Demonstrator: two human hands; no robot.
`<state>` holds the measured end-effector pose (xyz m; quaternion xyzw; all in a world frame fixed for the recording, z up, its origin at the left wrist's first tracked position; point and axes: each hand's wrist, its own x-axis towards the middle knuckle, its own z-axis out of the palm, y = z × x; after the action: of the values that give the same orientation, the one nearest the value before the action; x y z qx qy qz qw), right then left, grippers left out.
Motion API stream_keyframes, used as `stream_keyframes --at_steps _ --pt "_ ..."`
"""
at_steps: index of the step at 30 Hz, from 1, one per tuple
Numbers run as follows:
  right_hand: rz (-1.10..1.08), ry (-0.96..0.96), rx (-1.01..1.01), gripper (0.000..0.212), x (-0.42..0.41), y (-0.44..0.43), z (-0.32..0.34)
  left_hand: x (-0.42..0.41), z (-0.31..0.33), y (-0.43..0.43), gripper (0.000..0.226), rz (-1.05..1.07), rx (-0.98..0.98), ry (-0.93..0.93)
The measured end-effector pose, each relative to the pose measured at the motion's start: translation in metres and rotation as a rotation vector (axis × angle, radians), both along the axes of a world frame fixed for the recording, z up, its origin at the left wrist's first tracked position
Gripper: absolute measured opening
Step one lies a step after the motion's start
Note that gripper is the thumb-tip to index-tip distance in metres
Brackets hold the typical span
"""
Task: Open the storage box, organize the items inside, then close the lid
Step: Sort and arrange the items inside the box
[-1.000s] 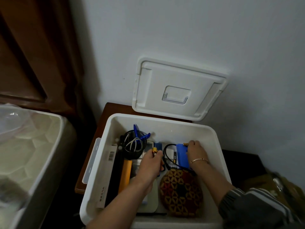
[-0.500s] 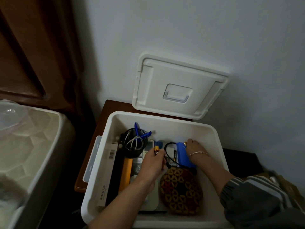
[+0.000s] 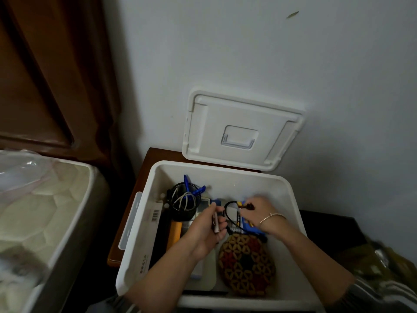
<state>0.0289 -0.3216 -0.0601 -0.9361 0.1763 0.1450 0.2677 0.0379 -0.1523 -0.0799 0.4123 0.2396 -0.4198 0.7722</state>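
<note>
The white storage box [image 3: 228,171] stands open on a small wooden table, its lid [image 3: 242,129] leaning against the wall behind. Inside are a black pen cup [image 3: 182,205] with blue pens and a white cord, a long white carton [image 3: 149,236], an orange tool [image 3: 174,232], a blue case [image 3: 248,225] and a round woven pouch [image 3: 247,265]. My left hand [image 3: 208,227] is closed on a few small batteries in the box's middle. My right hand [image 3: 259,214] pinches a small dark item at the end of a black looped cable [image 3: 228,213], above the blue case.
A mattress in plastic wrap [image 3: 42,213] lies to the left. Dark wooden panelling [image 3: 45,75] fills the upper left. A dark low surface and a crumpled bag [image 3: 379,258] sit to the right of the box.
My right hand has lifted off the blue case and now pinches a small dark item by the cable. My left hand has shifted slightly with the batteries. The view has tilted a little.
</note>
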Motion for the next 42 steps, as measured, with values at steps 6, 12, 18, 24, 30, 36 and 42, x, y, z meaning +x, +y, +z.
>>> stream_keyframes --at_steps 6,12,18,24,30,36,42 --pt "0.195 -0.02 -0.013 0.02 -0.034 0.055 0.04 -0.026 0.028 -0.009 0.051 -0.038 -0.216 0.091" --pt "0.19 -0.18 -0.008 0.009 -0.059 0.085 0.045 -0.056 0.046 0.006 0.046 0.148 -0.318 0.198" --pt "-0.019 -0.425 0.135 0.009 -0.079 0.105 0.04 -0.082 0.047 0.014 0.032 0.245 -0.373 0.18" --pt "0.03 -0.453 0.125 0.013 -0.091 0.115 0.037 -0.093 0.045 0.023 0.043 0.348 -0.399 0.235" --pt "0.123 -0.543 0.019 0.021 -0.098 0.121 0.032 -0.094 0.053 0.033 0.041 0.328 -0.398 0.207" --pt "0.059 -0.608 0.01 0.015 -0.1 0.124 0.028 -0.097 0.053 0.039 0.039 0.322 -0.364 0.163" --pt "-0.062 -0.689 0.089 0.01 -0.102 0.129 0.024 -0.101 0.048 0.041 0.043 0.333 -0.322 0.152"
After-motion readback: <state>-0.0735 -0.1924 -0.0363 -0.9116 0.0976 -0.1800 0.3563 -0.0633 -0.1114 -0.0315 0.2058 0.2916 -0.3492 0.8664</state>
